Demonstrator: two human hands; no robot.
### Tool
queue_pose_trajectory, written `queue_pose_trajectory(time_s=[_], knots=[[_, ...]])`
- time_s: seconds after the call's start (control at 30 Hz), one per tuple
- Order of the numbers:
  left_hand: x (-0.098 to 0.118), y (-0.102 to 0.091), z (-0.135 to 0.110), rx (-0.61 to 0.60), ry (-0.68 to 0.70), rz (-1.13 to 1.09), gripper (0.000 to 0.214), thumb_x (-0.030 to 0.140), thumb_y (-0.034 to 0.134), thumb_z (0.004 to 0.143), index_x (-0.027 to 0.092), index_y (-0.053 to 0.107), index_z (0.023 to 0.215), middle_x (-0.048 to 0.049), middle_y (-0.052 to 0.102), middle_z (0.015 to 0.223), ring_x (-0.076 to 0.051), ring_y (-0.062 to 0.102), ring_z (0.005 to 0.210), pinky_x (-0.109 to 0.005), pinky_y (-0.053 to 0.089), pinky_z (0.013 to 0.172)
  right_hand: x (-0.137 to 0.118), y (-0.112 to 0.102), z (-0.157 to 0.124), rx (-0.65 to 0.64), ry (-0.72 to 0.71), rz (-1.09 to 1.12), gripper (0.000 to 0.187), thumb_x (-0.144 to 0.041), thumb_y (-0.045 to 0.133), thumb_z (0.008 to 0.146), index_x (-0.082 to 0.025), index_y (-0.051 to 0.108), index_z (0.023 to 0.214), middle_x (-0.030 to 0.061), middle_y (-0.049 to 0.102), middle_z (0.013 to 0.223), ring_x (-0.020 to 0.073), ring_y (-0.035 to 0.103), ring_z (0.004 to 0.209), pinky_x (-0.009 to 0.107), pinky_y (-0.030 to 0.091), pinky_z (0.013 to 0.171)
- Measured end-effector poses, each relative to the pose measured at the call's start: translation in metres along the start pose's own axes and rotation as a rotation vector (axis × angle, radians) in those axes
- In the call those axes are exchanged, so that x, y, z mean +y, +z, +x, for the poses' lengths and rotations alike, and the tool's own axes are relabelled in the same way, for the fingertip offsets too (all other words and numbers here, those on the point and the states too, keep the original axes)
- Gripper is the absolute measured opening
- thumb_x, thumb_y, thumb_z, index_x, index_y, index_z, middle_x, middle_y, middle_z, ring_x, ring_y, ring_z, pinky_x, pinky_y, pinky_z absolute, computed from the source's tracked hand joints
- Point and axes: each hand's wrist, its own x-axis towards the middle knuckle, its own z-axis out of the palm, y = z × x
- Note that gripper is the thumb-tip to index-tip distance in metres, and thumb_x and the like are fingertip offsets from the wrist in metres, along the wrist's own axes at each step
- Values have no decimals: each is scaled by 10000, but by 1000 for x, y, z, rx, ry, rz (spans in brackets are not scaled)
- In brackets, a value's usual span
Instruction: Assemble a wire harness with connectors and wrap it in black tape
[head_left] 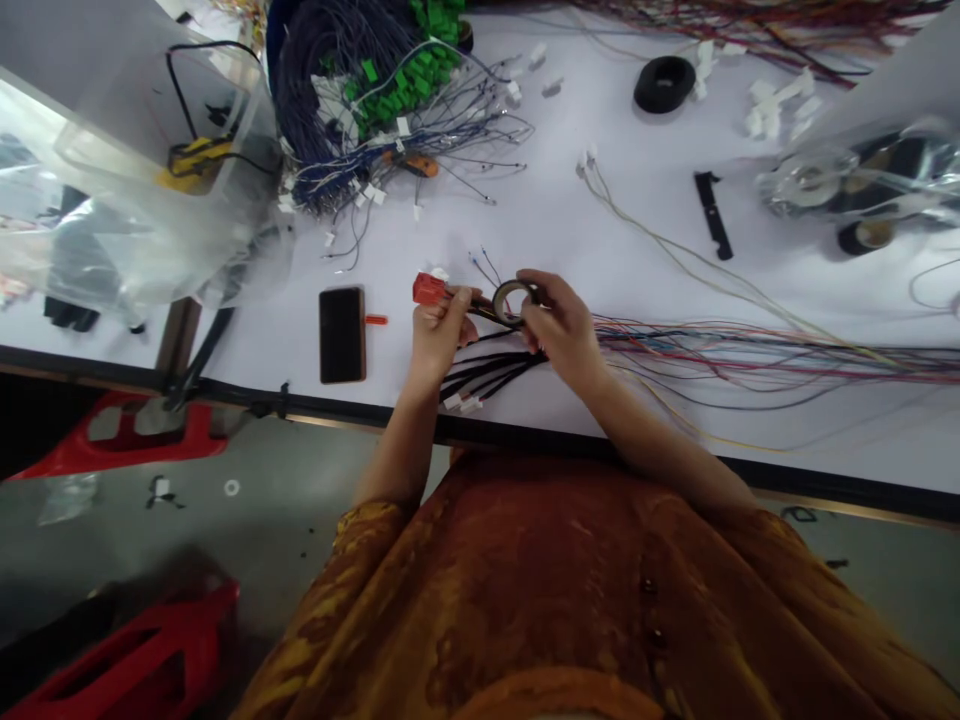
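My left hand [441,335] pinches a wire harness just behind its red connector [429,289]. In my right hand [559,325] is a roll of black tape [514,302], held upright against the harness wires. Black-wrapped branches [491,372] with white connectors [466,404] at their ends lie below both hands, close to the table's front edge. Two thin wires with blue tips [480,262] stick up above the tape roll. From under my right hand, a bundle of loose coloured wires [720,340] runs off to the right. My palms hide part of the harness.
A phone [342,335] lies to the left beside a small orange strip [376,320]. At the back are a heap of blue wires [322,110] with green connectors [405,90], another black tape roll [664,83] and a black plastic piece [712,215]. A clear bin [247,130] stands back left.
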Motion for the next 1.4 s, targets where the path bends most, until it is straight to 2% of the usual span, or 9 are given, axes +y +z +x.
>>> queue_pose_trajectory(time_s=[0.17,0.3,0.4,0.63,0.8,0.93,1.13,1.27,1.4], knots=[[19,2,-12,51,2,33,388,550,643,923,177,751,913,-44,746,762,-91,641,535,-191,484,466,7,8,-18,-91,-403,-400,142,-289,546,924,-206,626,1007,86,629,1004,182,605,873,345,546,804],[29,4,-24,-96,245,182,277,463,708,901,195,767,859,-64,771,909,-168,740,904,-306,612,851,-9,5,24,34,96,-109,200,-338,624,898,-218,505,1004,4,568,809,89,444,529,227,387,449],[22,7,-22,-11,288,182,306,487,696,903,191,752,849,-73,769,991,-166,743,892,-276,620,759,-13,0,37,-26,350,82,118,-250,512,925,-220,495,1038,-35,495,706,82,336,450,216,272,381],[12,14,-9,163,38,66,478,643,558,935,182,674,893,-37,724,708,-134,686,535,-221,536,470,10,-5,-26,-57,-362,-383,221,-358,589,928,-227,619,1104,89,618,1053,187,608,883,366,561,818],[27,17,-25,-90,255,211,373,558,655,912,200,692,812,-63,764,875,-199,760,908,-334,631,852,0,-7,17,79,135,72,240,-322,627,905,-218,509,1086,-35,550,777,59,424,476,194,356,398],[14,16,-24,73,155,62,383,564,624,925,188,673,873,-72,766,908,-193,757,860,-332,635,782,5,-21,39,73,350,383,205,-305,619,905,-222,540,1075,-89,447,681,26,340,403,164,235,343],[-6,29,-6,-164,60,107,393,569,743,831,207,696,976,-57,745,900,-125,697,697,-213,532,565,17,-36,10,59,199,224,314,-408,596,925,-252,589,1198,-18,574,833,80,527,531,215,425,445],[-3,38,-2,-34,-38,66,409,596,669,881,190,697,932,-35,737,787,-66,536,428,-209,363,376,19,-31,-24,38,-176,-288,383,-323,544,936,-235,579,1307,89,658,1061,215,649,936,371,572,815],[13,36,-16,-110,42,128,364,550,606,942,201,706,929,-61,760,937,-127,703,675,-245,561,596,17,-29,-30,47,-272,-375,244,-343,549,938,-214,623,1133,96,641,1060,182,628,866,338,556,781]])
